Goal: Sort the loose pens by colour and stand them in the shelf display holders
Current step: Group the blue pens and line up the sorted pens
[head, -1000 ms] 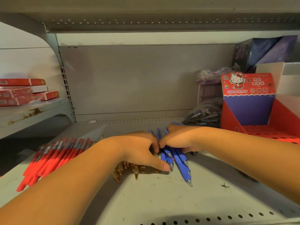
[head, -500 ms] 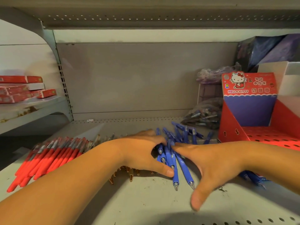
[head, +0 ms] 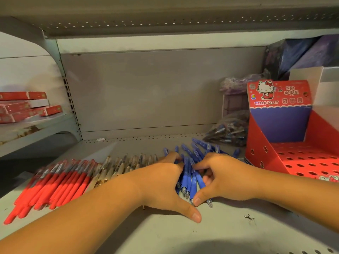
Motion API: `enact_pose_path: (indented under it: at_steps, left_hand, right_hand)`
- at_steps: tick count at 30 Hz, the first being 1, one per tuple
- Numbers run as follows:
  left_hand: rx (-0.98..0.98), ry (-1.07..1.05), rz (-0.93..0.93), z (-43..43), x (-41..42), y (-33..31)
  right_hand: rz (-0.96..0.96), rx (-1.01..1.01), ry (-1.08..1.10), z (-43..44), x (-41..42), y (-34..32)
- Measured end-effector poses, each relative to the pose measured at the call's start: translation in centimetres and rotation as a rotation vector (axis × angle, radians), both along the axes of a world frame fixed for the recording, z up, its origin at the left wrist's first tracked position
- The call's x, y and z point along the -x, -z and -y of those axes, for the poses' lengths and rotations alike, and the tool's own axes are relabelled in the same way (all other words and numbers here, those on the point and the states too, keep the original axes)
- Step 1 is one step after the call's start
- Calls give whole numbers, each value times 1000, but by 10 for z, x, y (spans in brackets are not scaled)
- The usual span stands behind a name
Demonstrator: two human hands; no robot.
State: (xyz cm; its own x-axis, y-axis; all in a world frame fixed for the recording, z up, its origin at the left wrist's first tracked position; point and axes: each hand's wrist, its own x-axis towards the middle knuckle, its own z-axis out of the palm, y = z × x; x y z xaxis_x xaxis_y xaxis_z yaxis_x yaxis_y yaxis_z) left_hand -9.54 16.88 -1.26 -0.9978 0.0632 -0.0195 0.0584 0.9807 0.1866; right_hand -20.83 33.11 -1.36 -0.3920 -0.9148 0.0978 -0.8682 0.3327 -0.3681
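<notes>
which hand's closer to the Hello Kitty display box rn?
Right. The right hand curls round the blue pens just left of the Hello Kitty display box, apart from it. The left hand is further left, on the bundle's other side.

**Shop: stationery aisle, retail shelving.**
Grey metal shelf (head: 183,235) w/ perforated front edge, perforated upper shelf (head: 128,24) overhead and slotted upright (head: 70,99) at left = std store gondola unit. Stock lies in bulk: red pens (head: 55,180) & blue pens (head: 189,173), many of each, bagged pens (head: 227,131) at the back, red cartons (head: 23,105) stacked in the next bay, purple boxes (head: 302,52) top right. Branded Hello Kitty display box (head: 278,110), base punched w/ rows of holes = point-of-sale pkg.
</notes>
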Motion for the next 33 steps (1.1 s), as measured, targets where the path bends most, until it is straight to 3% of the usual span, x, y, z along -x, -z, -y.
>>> enact_pose_path:
  at_steps: [3, 7, 13, 16, 21, 33]
  left_hand:
    - [-17, -32, -21, -3, 3, 2]
    - [-17, -60, -39, -7, 6, 7]
    - [133, -44, -78, -7, 9, 9]
    - [150, -45, -51, -9, 9, 8]
    - [71, -103, 20, -6, 10, 3]
    - [54, -47, 7, -11, 11, 4]
  right_hand:
    - [145, -27, -42, 2, 2, -7]
    - [137, -106, 35, 12, 9, -24]
    - [36, -33, 403, 49, 57, -27]
    - [73, -159, 507, 60, 71, -12]
    - [130, -315, 533, 72, 79, -7]
    - [47, -388, 564, 95, 71, -19]
